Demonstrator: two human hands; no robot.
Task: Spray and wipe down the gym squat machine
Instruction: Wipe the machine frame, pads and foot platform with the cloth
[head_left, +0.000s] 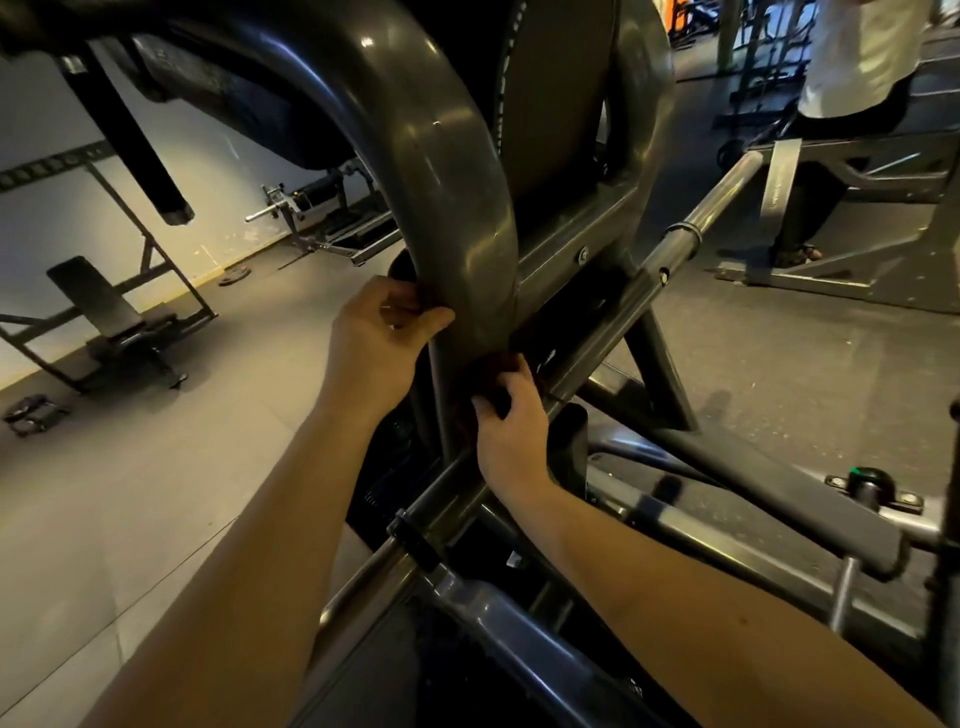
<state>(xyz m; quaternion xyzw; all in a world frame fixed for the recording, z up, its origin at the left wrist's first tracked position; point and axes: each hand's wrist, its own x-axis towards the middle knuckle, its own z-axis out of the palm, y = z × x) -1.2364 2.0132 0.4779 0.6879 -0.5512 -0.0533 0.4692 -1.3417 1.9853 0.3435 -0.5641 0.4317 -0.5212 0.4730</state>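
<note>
The squat machine's thick curved grey frame tube (441, 171) arches down the middle of the view to a joint with a slanted steel bar (680, 239). A dark cloth (491, 366) is wrapped round the tube's lower end and is hard to make out in the dim light. My left hand (379, 343) pinches one end of it against the tube's left side. Just below the joint, on the right side, my right hand (511, 431) grips the other end. No spray bottle is in view.
An adjustable bench (114, 317) stands on the pale floor at the left, with a weight plate (234, 278) lying beyond it. A person in a white shirt (857, 62) sits on another machine at the upper right. Frame bars and a peg (865, 478) crowd the lower right.
</note>
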